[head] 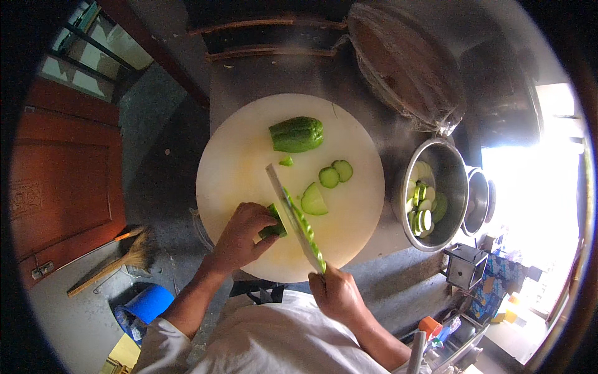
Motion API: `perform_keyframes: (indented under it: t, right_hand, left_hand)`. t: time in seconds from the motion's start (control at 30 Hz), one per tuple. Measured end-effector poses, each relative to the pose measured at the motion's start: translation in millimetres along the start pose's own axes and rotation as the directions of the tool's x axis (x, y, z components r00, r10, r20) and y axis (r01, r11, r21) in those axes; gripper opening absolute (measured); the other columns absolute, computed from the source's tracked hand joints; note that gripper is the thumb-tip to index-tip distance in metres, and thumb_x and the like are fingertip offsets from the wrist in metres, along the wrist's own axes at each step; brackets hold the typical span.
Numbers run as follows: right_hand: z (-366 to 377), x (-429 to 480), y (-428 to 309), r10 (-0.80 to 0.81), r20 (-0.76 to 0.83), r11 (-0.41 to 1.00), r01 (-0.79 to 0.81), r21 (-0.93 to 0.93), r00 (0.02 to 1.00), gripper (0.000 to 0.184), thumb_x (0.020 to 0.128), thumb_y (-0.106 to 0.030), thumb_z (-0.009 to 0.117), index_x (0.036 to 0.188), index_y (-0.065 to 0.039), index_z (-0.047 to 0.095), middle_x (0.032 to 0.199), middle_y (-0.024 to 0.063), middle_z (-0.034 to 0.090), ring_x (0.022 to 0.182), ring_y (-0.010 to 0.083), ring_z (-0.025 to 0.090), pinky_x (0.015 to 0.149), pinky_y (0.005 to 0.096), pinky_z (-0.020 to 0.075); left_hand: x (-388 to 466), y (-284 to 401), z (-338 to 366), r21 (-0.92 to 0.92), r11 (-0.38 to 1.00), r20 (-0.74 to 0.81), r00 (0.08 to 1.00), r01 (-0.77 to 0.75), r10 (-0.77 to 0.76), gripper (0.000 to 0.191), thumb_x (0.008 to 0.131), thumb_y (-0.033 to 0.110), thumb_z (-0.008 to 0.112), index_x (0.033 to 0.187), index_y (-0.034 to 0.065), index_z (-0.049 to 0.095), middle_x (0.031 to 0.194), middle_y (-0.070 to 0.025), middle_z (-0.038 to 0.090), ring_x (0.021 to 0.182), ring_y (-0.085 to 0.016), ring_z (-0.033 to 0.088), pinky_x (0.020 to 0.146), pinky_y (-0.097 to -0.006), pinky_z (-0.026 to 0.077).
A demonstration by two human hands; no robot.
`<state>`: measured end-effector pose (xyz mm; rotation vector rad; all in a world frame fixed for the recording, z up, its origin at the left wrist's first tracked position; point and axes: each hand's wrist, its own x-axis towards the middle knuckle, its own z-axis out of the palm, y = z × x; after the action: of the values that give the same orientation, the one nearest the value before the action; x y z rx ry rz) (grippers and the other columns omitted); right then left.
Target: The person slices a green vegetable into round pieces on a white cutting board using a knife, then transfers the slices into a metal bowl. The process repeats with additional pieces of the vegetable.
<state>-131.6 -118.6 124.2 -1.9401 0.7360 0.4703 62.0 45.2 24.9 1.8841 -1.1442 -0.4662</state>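
My left hand grips a short piece of green squash on a round white cutting board. In my right hand is the handle of a kitchen knife. Its blade stands on edge beside the cut face of that piece, and bits of green cling along the blade's right side. A larger squash piece lies farther up the board. Two overlapping round slices, a wedge-shaped slice and a small green scrap lie to the right of the knife or above it.
A steel bowl holding several squash slices stands right of the board, with another metal bowl behind it. A plastic-wrapped brown object leans at the upper right. On the left are a wooden door, a broom and a blue bin.
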Motion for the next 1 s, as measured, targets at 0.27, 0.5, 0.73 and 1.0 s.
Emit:
perform_keyframes:
  t: [0.27,0.5,0.73,1.0]
  right_hand:
    - [5,-52,-30,0.089,-0.013,0.996,-0.089,0.009,0.996,0.036,0.098,-0.019,0.063,0.127,0.002,0.059,0.088,0.0301,0.066,0.081,0.0494,0.067,0.071,0.0523,0.0540]
    - [9,-60,-28,0.144,0.049,0.989,-0.142,-0.045,0.988,0.050,0.100,-0.023,0.059,0.144,-0.002,0.050,0.096,0.0301,0.069,0.085,0.0484,0.070,0.075,0.0532,0.0568]
    - [13,-67,-26,0.145,-0.012,0.989,-0.145,-0.023,0.989,0.039,0.097,-0.019,0.065,0.130,0.001,0.058,0.092,0.0304,0.067,0.083,0.0485,0.068,0.073,0.0516,0.0549]
    - [-13,-63,-15,0.131,-0.124,0.991,-0.127,0.039,0.984,0.021,0.096,-0.015,0.066,0.105,0.002,0.060,0.079,0.0277,0.064,0.071,0.0488,0.065,0.064,0.0512,0.0517]
  left_hand:
    - [1,8,-4,0.040,0.999,0.024,0.999,0.024,-0.025,0.030,0.081,0.013,0.079,0.108,0.0062,0.067,0.110,-0.0131,0.062,0.111,-0.035,0.058,0.099,-0.0487,0.044]
    - [4,6,-5,0.030,0.999,0.032,0.999,0.012,-0.013,0.029,0.081,0.012,0.079,0.107,0.0066,0.068,0.107,-0.0135,0.064,0.111,-0.036,0.058,0.100,-0.0487,0.044]
    - [5,8,-6,0.060,0.998,0.006,1.000,0.012,-0.013,0.028,0.081,0.014,0.079,0.106,0.0056,0.069,0.108,-0.0143,0.067,0.110,-0.036,0.059,0.101,-0.0487,0.044]
    - [-56,55,19,-0.144,0.985,0.208,0.976,0.096,-0.065,0.037,0.082,0.017,0.080,0.113,0.0050,0.064,0.113,-0.0160,0.065,0.103,-0.038,0.062,0.091,-0.0461,0.051]
